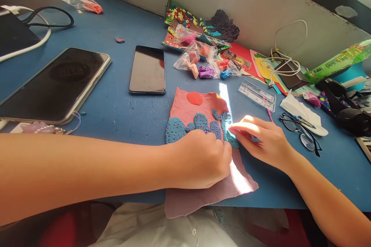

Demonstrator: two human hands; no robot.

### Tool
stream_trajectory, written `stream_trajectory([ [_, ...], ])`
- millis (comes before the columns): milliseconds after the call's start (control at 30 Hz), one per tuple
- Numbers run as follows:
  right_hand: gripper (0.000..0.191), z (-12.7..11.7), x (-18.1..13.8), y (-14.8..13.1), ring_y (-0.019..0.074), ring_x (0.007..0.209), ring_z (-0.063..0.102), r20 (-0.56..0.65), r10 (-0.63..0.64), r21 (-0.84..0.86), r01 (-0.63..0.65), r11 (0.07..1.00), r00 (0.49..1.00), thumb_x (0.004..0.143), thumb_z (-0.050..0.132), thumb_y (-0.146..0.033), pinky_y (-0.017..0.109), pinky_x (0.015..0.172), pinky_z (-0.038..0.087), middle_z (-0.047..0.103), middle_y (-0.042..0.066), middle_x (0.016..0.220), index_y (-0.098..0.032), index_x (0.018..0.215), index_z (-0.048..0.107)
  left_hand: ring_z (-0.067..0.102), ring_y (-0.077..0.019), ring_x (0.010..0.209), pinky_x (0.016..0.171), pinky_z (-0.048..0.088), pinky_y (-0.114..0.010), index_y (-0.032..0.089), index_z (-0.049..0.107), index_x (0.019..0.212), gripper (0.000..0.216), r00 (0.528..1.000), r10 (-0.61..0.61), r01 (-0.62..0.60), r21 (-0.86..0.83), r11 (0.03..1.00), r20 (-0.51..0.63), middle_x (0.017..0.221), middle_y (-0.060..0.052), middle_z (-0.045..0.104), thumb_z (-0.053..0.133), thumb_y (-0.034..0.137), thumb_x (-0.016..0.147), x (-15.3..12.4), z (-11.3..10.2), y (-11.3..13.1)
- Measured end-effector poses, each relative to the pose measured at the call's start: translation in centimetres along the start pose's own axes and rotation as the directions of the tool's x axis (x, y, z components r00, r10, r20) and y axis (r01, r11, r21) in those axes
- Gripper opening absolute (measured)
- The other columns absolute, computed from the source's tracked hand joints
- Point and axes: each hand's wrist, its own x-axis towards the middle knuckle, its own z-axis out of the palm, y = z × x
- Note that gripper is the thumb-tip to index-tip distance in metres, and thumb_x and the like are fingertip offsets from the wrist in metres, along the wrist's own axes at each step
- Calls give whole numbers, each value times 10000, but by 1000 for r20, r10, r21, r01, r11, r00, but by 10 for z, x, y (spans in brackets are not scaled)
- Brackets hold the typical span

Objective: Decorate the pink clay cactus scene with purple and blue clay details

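A pink clay slab lies on the blue table, with a red disc near its top and teal dotted cactus shapes across its middle. My left hand rests on the slab's lower part, curled into a fist with its fingers closed. What they hold, if anything, is hidden. My right hand lies to the right of it, fingers pressed together, fingertips touching the rightmost teal cactus piece.
Two dark phones lie at the left. Small bags of coloured clay, a finished clay picture, a clear plastic case, glasses, coloured paper and a white cable crowd the back right by the wall.
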Motion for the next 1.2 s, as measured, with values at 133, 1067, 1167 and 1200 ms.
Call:
stream_trajectory([
  [133, 110, 2, 0, 0, 86, 583, 573, 19, -3, -25, 3, 1000, 1000, 891, 536, -143, 187, 526, 457, 639, 6, 749, -214, 961, 581, 417, -117, 405, 366, 211, -266, 129, 551, 609, 120, 1000, -9, 9, -6, 1000, -4, 496, 6, 481, 548, 112, 728, -1, -1, -1],
  [1067, 291, -4, -1, -3, 116, 537, 560, -15, -60, 22, 60, 998, 998, 818, 491, -100, 238, 490, 452, 629, 6, 698, -252, 1054, 570, 402, -106, 403, 378, 186, -259, 131, 540, 614, 122, 1000, -9, 9, -4, 1000, -13, 501, 7, 473, 533, 102, 732, 0, -1, -1],
  [1167, 292, -4, -2, -3, 119, 537, 561, 9, -66, 33, 65, 997, 998, 815, 493, -90, 235, 475, 440, 625, 12, 688, -239, 1057, 563, 402, -111, 401, 368, 192, -265, 135, 551, 595, 102, 1000, -23, 23, -16, 1000, -11, 500, 8, 482, 564, 98, 690, 1, -1, 0],
  [1200, 286, -4, -2, -3, 121, 539, 563, 8, -68, 32, 68, 997, 998, 815, 496, -90, 237, 475, 440, 625, 17, 689, -231, 1055, 562, 403, -111, 400, 366, 194, -266, 136, 551, 589, 101, 1000, -23, 22, -19, 1000, -13, 499, 8, 484, 570, 97, 680, 1, -1, 0],
])
